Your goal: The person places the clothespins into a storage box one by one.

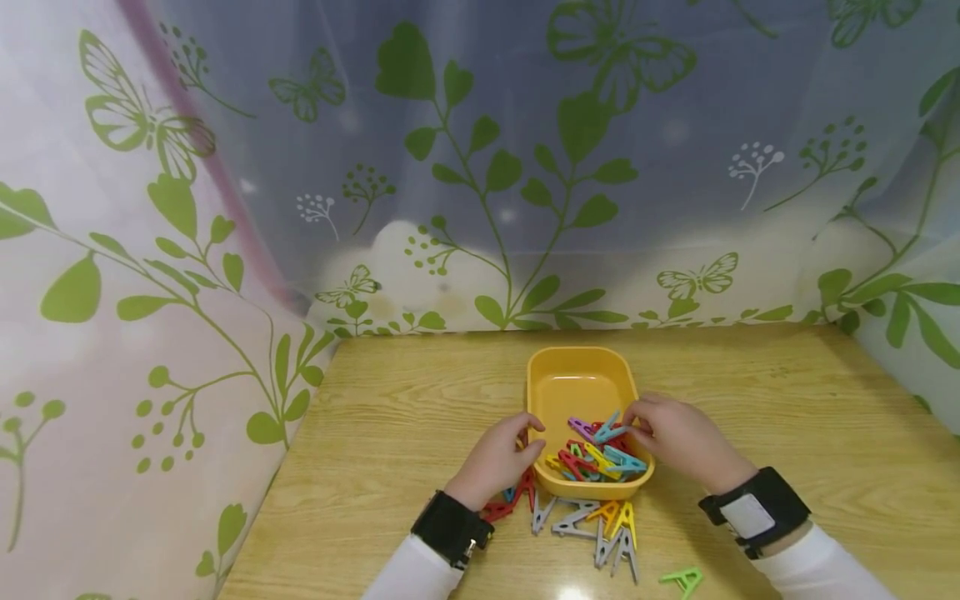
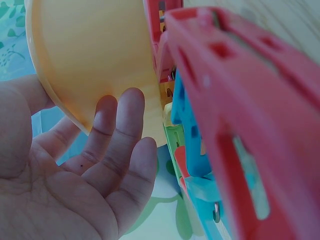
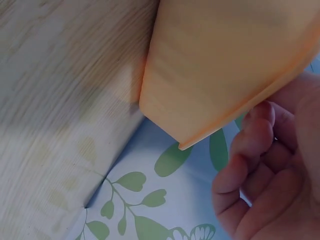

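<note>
A yellow plastic basin (image 1: 581, 364) stands on the table with several coloured clothespins (image 1: 600, 460) heaped at its near end. My left hand (image 1: 498, 458) holds its left rim, thumb and index finger over the edge; in the left wrist view the other fingers (image 2: 131, 117) lie along the outer wall. At the right rim my right hand (image 1: 678, 437) grips the edge, its outer fingers curled outside the wall (image 3: 215, 65) in the right wrist view. A light blue clothespin (image 1: 609, 430) inside lies close to the right fingertips, which the rim hides in the right wrist view.
Loose clothespins lie in front of the basin: red ones (image 1: 498, 510) by the left wrist, grey ones (image 1: 576, 518), orange and yellow ones, and a light green one (image 1: 682, 578) nearest me. A leaf-patterned curtain (image 1: 480, 208) borders the wooden table (image 1: 757, 375) at the back and sides.
</note>
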`<action>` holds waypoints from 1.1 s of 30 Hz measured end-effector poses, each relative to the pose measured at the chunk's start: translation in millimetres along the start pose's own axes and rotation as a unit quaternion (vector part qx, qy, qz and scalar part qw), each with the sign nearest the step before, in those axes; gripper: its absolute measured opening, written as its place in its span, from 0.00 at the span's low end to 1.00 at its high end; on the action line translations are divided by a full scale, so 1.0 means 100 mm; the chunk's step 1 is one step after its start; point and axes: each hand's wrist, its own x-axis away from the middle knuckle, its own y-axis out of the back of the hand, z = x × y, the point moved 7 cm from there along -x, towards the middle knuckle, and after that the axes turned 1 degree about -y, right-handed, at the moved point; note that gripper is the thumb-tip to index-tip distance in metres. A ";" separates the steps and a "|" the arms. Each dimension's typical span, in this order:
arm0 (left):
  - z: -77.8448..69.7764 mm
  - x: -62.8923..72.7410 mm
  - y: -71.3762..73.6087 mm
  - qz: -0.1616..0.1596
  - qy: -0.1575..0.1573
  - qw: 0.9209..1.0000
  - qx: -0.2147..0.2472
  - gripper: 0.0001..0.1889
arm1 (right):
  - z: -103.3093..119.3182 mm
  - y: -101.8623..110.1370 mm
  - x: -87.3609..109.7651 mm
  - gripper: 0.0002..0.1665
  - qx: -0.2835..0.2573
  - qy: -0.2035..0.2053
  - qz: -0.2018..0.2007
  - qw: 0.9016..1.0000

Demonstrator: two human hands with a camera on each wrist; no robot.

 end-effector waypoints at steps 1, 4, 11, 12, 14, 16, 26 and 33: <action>0.00 0.00 0.00 0.000 -0.001 1.000 0.000 0.11 | 0.00 -0.01 0.00 0.04 0.000 -0.005 0.006 1.000; -0.01 0.00 0.01 -0.001 -0.002 1.000 0.002 0.11 | 0.00 -0.03 -0.01 0.04 0.006 -0.018 0.020 1.000; -0.02 0.01 0.01 -0.001 -0.001 1.000 0.003 0.12 | 0.02 -0.05 -0.03 0.04 0.022 -0.032 0.039 0.998; -0.02 0.01 0.01 -0.001 -0.001 1.000 0.003 0.12 | 0.03 -0.05 -0.03 0.04 0.024 -0.033 0.039 0.998; -0.02 0.00 0.00 -0.001 -0.002 1.000 0.002 0.12 | 0.04 -0.05 -0.03 0.04 0.025 -0.033 0.038 0.998; -0.02 0.00 0.01 -0.001 -0.005 1.000 0.001 0.11 | 0.04 -0.05 -0.03 0.04 0.027 -0.035 0.037 0.998; -0.05 0.02 0.02 -0.002 -0.004 1.000 -0.001 0.11 | 0.05 -0.05 -0.01 0.05 0.029 -0.034 0.031 0.999; -0.04 0.02 0.01 0.000 -0.002 1.000 -0.002 0.11 | 0.07 -0.04 -0.01 0.05 0.031 -0.028 0.025 0.999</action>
